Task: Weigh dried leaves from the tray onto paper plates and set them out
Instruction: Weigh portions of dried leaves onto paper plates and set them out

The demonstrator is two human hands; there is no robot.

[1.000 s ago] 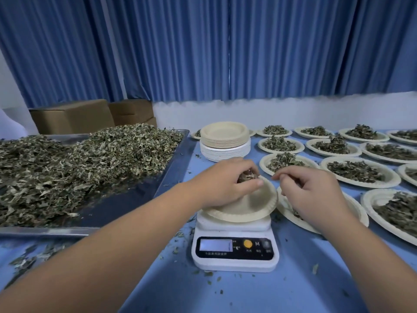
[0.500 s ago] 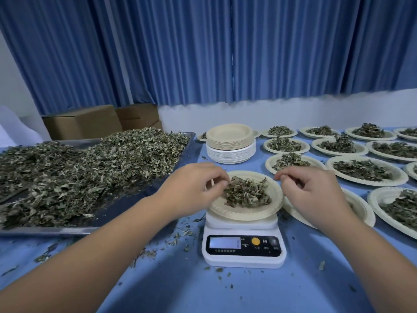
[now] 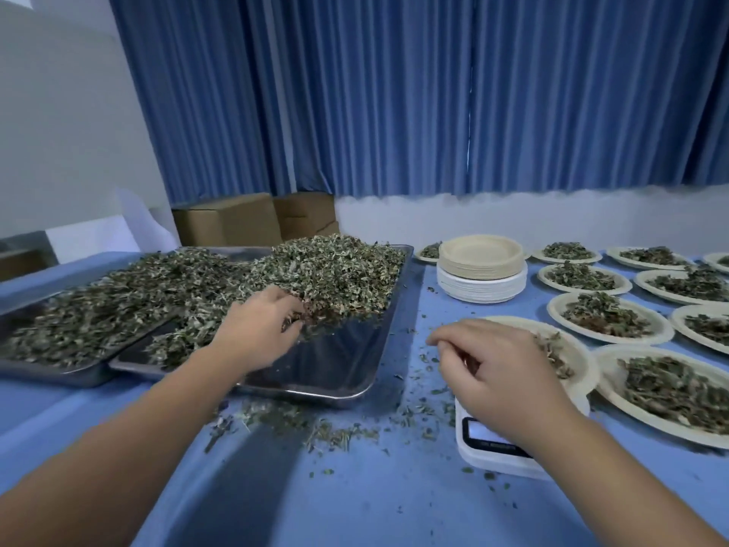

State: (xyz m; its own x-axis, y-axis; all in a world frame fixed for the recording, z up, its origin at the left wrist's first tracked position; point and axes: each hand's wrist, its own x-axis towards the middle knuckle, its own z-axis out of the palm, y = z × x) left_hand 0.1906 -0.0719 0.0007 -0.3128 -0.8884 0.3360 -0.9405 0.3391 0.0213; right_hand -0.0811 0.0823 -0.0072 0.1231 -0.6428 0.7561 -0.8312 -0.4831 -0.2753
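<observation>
Blue surface [image 3: 394, 507] fills the shot, leaf crumbs scattered across it. On the left is the steel tray [image 3: 339, 373], heaped with dried leaves [image 3: 335, 274]: grey-green, curled, crumbly, and piled highest at its far right corner. Filled plates [image 3: 560, 309] sit in rows at right, with a stack of plates [image 3: 481, 270] behind them. The white scale [image 3: 497, 459] carries a leaf-loaded plate [image 3: 574, 351], and its writing is too blurred to read. The left hand [image 3: 256, 329] is in the tray, fingers [image 3: 294, 305] curled into the heap's edge and gripping leaves. The right hand [image 3: 501, 373] hovers over the scale, loosely curled, with nothing visible in it.
</observation>
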